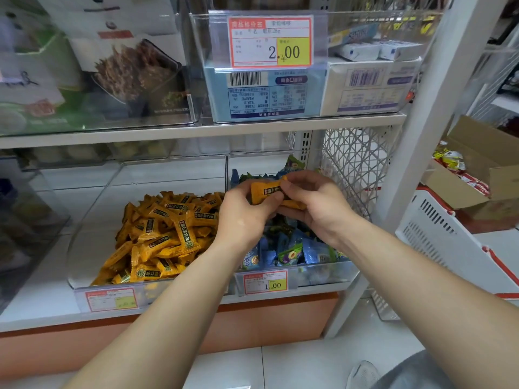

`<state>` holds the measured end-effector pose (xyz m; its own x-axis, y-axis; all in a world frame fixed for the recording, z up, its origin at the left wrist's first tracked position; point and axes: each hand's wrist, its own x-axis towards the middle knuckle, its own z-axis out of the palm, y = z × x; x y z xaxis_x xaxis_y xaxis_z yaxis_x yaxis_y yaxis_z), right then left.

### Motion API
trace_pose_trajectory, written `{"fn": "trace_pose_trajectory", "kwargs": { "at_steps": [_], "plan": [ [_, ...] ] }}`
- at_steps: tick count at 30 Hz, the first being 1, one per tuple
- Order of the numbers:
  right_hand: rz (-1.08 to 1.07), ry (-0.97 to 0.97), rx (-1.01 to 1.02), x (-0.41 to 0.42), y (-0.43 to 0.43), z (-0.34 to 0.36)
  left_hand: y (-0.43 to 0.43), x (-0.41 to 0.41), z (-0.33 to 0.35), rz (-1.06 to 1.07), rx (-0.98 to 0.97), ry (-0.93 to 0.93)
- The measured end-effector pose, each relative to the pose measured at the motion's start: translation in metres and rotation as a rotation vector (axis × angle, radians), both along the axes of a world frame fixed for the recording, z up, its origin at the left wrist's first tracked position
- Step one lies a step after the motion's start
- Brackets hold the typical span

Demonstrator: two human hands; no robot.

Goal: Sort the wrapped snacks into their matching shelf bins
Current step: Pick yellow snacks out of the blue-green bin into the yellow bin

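Note:
Both hands meet above the right-hand clear bin, which holds several blue and green wrapped snacks. My left hand and my right hand together grip an orange wrapped snack, each pinching one side of it. A second orange wrapper shows under my right fingers. To the left, another clear bin is piled with several matching orange wrapped snacks.
Price tags hang on the front of both bins. The shelf above carries clear bins with boxed goods and a 2.00 tag. A white upright post, a white basket and a cardboard box of snacks stand at the right.

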<state>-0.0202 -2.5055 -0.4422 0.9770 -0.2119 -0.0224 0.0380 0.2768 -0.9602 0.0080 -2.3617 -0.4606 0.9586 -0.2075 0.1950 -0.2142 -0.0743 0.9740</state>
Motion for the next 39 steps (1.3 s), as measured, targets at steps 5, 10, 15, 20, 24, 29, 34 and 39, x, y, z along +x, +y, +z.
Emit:
{"fn": "trace_pose_trajectory", "kwargs": {
  "at_steps": [5, 10, 15, 20, 24, 29, 34, 39],
  "plan": [
    [-0.005, 0.000, -0.167, -0.001, 0.005, 0.002, 0.004, -0.007, 0.010, 0.048, -0.003, -0.064],
    [0.058, -0.020, -0.212, -0.002, 0.007, 0.005, 0.021, -0.006, 0.025, 0.003, 0.055, -0.071],
    [0.001, -0.085, -0.753, -0.002, -0.015, 0.003, 0.068, 0.011, 0.036, 0.174, 0.285, -0.209],
    [-0.078, 0.003, -0.935, -0.003, -0.044, -0.005, 0.107, 0.026, 0.026, 0.363, 0.737, -0.227],
    [0.261, 0.052, -1.125, -0.008, -0.040, -0.014, 0.089, 0.014, 0.029, 0.344, 0.892, -0.444],
    [0.587, 0.169, -1.408, -0.010, -0.036, -0.020, 0.040, -0.022, 0.010, -0.109, 0.875, -0.499],
    [0.488, 0.211, -1.571, -0.011, -0.050, -0.017, 0.013, -0.029, -0.010, -0.282, 1.037, -0.481],
    [0.410, 0.289, -1.813, -0.010, -0.052, -0.014, 0.010, -0.027, -0.016, -0.287, 1.230, -0.504]
  ]
}}
